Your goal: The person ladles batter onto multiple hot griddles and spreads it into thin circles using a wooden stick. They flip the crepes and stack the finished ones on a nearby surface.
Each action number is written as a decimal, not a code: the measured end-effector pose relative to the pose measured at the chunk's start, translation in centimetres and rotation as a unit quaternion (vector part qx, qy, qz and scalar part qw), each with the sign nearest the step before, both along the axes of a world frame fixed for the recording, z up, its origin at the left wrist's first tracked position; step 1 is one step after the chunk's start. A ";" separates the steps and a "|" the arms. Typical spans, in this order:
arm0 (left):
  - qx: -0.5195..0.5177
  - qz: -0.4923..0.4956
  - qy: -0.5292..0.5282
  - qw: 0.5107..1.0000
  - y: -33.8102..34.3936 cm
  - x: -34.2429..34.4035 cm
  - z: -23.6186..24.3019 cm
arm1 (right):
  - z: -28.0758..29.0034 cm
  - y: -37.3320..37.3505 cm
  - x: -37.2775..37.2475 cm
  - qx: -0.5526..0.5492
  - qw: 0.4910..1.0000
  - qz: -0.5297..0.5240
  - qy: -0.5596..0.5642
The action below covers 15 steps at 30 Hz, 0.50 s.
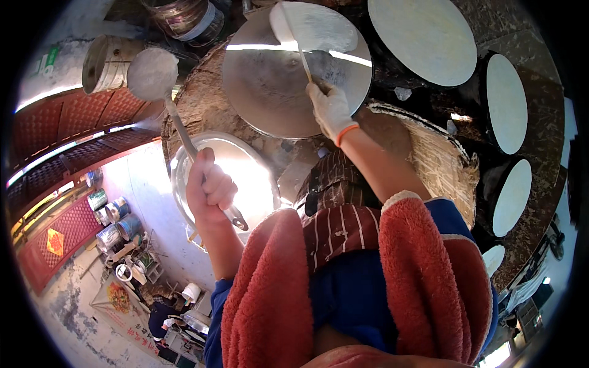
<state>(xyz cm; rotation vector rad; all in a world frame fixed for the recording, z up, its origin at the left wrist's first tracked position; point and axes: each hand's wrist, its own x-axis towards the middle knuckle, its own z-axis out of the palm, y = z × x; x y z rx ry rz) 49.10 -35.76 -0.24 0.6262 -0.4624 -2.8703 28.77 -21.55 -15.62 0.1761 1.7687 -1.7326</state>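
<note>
My bare left hand (pixel 210 187) is closed round the handle of a ladle (pixel 153 75), its round bowl coated with pale batter and raised at the upper left. Below the ladle stands a wide metal basin (pixel 181 178), its inside washed out by glare. My right hand (pixel 331 109), in a white glove with an orange band at the wrist, grips a thin wooden spreader (pixel 303 58). The spreader reaches across a round griddle (pixel 264 92). White batter (pixel 328 30) covers part of the griddle's far side; the nearer surface is bare grey metal.
Several more round griddles with pale layers, such as a large one (pixel 423 37) and a smaller one (pixel 507 104), curve along the right. A worn bucket (pixel 101 64) stands at the upper left. Another person (pixel 159 319) is at the lower left, near several cans (pixel 116 210).
</note>
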 end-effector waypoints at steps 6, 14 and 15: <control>-0.139 0.086 -0.075 0.984 0.6 4.5 1.2 | -3.0 4.7 -3.4 0.145 0.980 0.040 0.130; -0.067 0.106 -0.171 0.977 2.7 5.4 0.5 | -0.1 1.6 -3.1 0.105 0.965 0.206 0.128; -0.063 0.114 -0.177 0.975 2.7 5.3 0.0 | -0.5 2.6 -4.6 0.119 0.944 0.233 0.199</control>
